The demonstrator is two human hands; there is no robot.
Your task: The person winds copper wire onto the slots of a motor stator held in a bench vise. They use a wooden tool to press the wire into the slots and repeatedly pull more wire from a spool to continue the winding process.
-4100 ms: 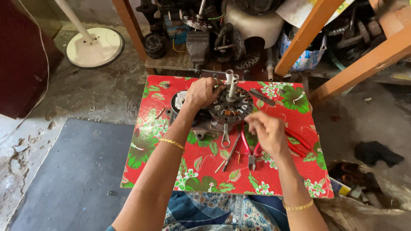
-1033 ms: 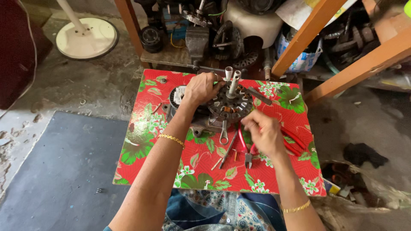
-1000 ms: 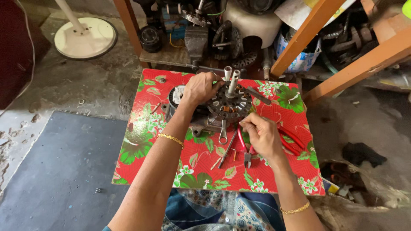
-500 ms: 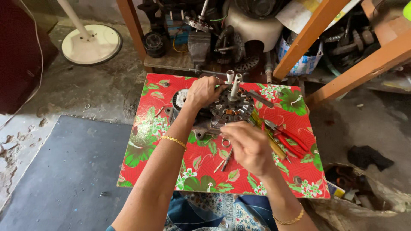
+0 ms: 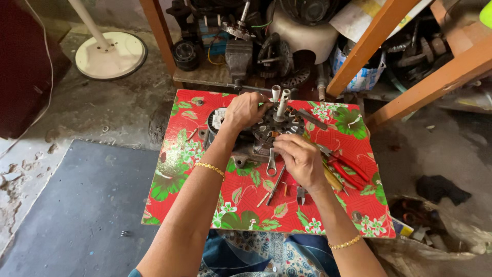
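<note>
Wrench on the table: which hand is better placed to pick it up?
Probably the right hand: it hovers just beside the wrench, while the left hand rests on the motor, farther away.

Round dark motor stator point(image 5: 271, 128) with upright shaft lies on the table.

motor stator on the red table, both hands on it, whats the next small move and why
Probably keep the left hand bracing the motor stator while the right hand works its fingertips along the near rim. Both hands are bare and already on it; the spanner and red pliers lie untouched beside it.
</note>
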